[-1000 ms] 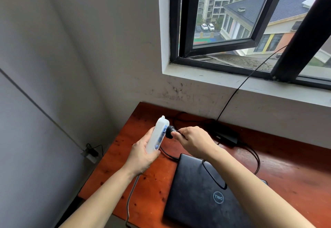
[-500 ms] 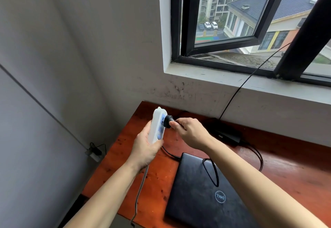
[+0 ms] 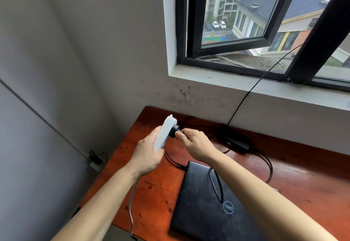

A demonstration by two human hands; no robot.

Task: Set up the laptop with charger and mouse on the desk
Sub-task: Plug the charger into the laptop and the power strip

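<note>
Above the desk (image 3: 295,172), my left hand (image 3: 146,157) wraps the white power strip (image 3: 164,133); my right hand (image 3: 196,144) pinches the black charger plug (image 3: 173,131) against its face. Below my right wrist lies the closed laptop (image 3: 212,204).

Plain grey-white painted wall (image 3: 79,51), scuffed below white window sill (image 3: 227,78); black-framed casement window (image 3: 233,41) swung open, daylight, apartment blocks and parked cars outside; reddish-brown wooden bench (image 3: 303,172) against wall; white wall socket (image 3: 94,162) low left
</note>
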